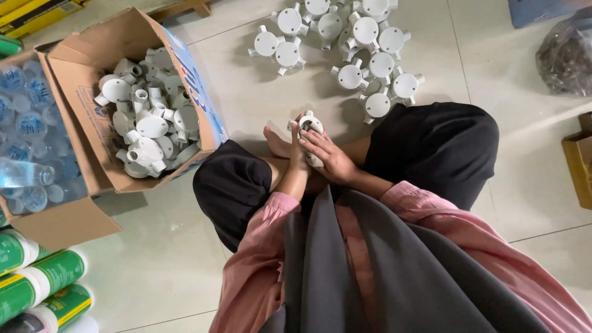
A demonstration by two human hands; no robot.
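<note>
- Grey cloth (pixel 370 271) and pink sleeves (pixel 259 265) fill the bottom of the frame, nearest to the camera; the person sits cross-legged on the tiled floor (pixel 259 92).
- Both hands meet at the centre of the frame around one white junction box (pixel 310 123). The right hand (pixel 333 157) lies over it with fingers curled, gripping it; the left hand (pixel 298 154) is closed on its left side from below.
- Just beside the hands, a bare foot (pixel 275 143) and the black knees (pixel 231 185) close the space on both sides.
- In the upper middle, a group of finished boxes (pixel 364 43) lies on the floor, near the right knee.
- In the upper left, a carton (pixel 80 92) stands open, full of white fittings (pixel 148 123).
- Risk, as I judge it: the box could slip from the hands and roll under the leg, since only the fingers hold it.
- Risk: an elbow could push the carton flap, which is near the left knee.
- Open floor remains between the carton and the group, enough for reaching.
</note>
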